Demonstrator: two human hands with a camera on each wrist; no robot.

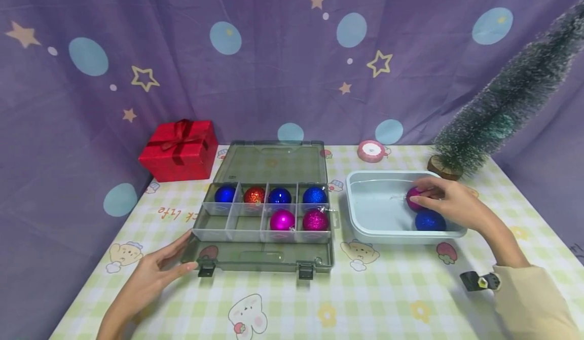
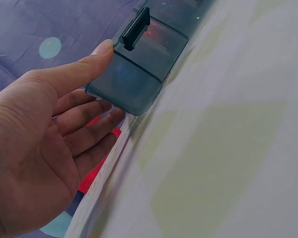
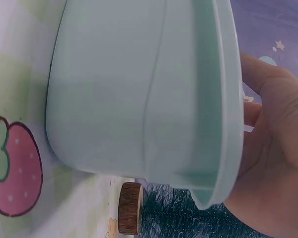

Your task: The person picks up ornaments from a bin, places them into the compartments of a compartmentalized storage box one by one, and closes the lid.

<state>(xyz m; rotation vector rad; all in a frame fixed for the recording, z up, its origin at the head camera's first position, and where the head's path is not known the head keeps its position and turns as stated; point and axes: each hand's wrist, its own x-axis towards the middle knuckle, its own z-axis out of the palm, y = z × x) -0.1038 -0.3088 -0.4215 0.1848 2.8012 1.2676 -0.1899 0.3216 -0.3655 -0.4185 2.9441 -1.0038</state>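
A grey compartment box (image 1: pixel 264 261) lies open on the checked tablecloth. It holds blue balls (image 1: pixel 225 194), a red ball (image 1: pixel 254 195) and two magenta balls (image 1: pixel 282 220). My left hand (image 1: pixel 184 251) rests with straight fingers against the box's front left corner (image 2: pixel 139 74), the thumb (image 2: pixel 84 67) on its top edge. To the right stands a pale blue tray (image 1: pixel 378 213) with a magenta ball (image 1: pixel 413 199) and a blue ball (image 1: pixel 430 221) inside. My right hand (image 1: pixel 422 194) reaches into the tray and its fingers curl round the magenta ball. The right wrist view shows only the tray wall (image 3: pixel 129 89) and my palm (image 3: pixel 273 148).
A red gift box (image 1: pixel 180 149) sits at the back left. A pink ribbon spool (image 1: pixel 370 150) lies behind the tray. A small frosted tree (image 1: pixel 506 97) on a wooden base (image 3: pixel 129 208) leans at the back right. A purple curtain hangs behind the table.
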